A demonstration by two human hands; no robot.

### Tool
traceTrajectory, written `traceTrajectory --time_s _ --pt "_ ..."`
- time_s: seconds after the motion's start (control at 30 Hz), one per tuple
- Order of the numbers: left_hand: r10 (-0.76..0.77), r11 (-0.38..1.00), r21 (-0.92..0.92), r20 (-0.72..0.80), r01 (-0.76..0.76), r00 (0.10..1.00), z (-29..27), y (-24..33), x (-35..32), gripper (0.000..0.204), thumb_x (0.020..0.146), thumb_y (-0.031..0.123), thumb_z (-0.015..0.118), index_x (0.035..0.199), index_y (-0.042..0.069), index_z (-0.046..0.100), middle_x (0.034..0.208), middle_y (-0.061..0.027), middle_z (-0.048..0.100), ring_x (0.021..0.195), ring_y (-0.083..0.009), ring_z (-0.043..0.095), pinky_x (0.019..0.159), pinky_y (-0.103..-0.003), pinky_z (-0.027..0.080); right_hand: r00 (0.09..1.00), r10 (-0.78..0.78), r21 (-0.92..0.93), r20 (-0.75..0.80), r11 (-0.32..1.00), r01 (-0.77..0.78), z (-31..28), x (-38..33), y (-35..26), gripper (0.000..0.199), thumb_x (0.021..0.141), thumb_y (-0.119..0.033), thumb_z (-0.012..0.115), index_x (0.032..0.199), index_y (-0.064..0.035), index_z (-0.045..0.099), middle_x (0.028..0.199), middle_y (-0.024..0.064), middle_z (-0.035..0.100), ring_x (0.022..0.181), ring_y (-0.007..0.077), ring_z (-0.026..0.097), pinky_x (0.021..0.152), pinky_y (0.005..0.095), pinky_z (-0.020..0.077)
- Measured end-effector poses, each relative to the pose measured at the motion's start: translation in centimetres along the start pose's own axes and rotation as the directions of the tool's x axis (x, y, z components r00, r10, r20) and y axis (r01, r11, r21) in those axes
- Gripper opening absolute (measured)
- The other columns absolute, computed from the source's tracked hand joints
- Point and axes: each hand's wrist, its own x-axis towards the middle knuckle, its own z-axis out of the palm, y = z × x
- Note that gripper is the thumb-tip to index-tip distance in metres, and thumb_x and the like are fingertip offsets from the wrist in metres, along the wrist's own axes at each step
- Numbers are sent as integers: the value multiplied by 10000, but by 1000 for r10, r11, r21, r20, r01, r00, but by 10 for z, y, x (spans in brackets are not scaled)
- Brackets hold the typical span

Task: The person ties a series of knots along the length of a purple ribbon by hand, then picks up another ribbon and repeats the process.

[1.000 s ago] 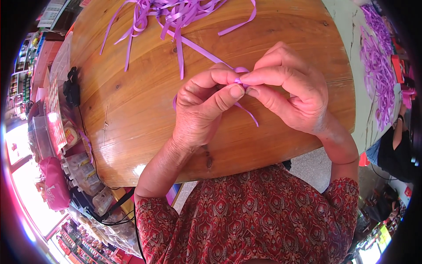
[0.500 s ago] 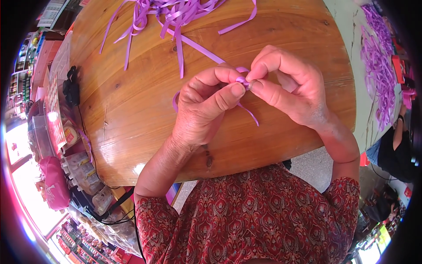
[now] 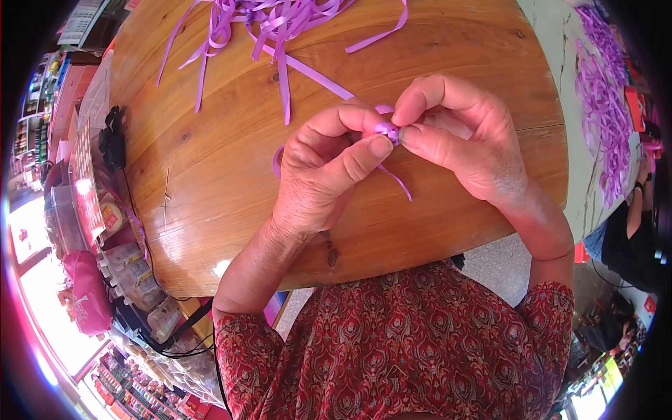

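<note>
A small folded bit of purple ribbon (image 3: 386,130) is held over the wooden table, between my two hands. My left hand (image 3: 318,157) is closed, pinching it between thumb and fingers. From the other side, my right hand (image 3: 465,140) presses its thumb and index fingertips against the same ribbon, the remaining fingers curled. One ribbon tail hangs below my hands toward the table, and a loop shows beside my left hand. A long strand (image 3: 318,77) runs from behind my left fingers toward a loose heap of purple ribbons (image 3: 294,24) at the far side.
The round-ended wooden table (image 3: 224,154) has a thin stick-like piece (image 3: 166,192) lying on its left. Beyond its left edge are a black cable item (image 3: 112,140), boxes and a pink pouch (image 3: 89,290). More purple ribbons (image 3: 605,119) lie on a pale marbled surface at right, near another person's arm (image 3: 635,203).
My right fingertips have shifted slightly, and more of the folded purple ribbon now shows between my hands. My left hand has barely moved.
</note>
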Motion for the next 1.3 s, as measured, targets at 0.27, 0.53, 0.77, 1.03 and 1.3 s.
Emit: traceTrajectory --time_s 0.27,0.53,0.77,1.03,1.3 --pt "-10 999 -48 -9 9 1000 1 1 -1 167 857 -35 631 1009 37 628 1059 -41 620 1007 -126 569 916 -292 458 978 -208 -225 30 952 209 1 1 1 108 861 2 625 970 5 623 876 25 622 818 67 585 716 209 481" --pt "-25 999 19 -50 26 998 2 2 -1 162 862 -28 628 1014 30 630 1041 -41 613 1015 -142 568 918 -296 465 912 -381 -545 150 738 398 2 1 -4 211 750 92 691 935 26 614 893 98 604 812 178 565 711 278 443" --pt "35 996 86 31 -37 999 -3 -2 2 190 852 -54 623 1030 13 632 1031 -52 597 1011 -147 566 924 -299 463 887 -411 -580 212 677 453 -2 4 -8 192 747 105 678 902 6 620 858 77 581 774 156 538 681 266 420" --pt "79 982 172 21 -82 997 0 -1 1 193 840 -58 638 1011 30 644 1030 -37 619 1042 -128 556 930 -276 456 948 -289 -403 129 859 317 -8 4 -1 139 796 103 624 886 -1 603 885 65 566 818 134 517 722 247 406" --pt "45 984 176 -89 -29 995 3 2 0 171 828 -33 668 985 31 658 1031 -61 657 963 -116 600 870 -252 494 981 -178 -275 78 942 193 -8 4 2 79 842 39 615 908 -2 599 877 29 574 832 81 529 742 230 429"
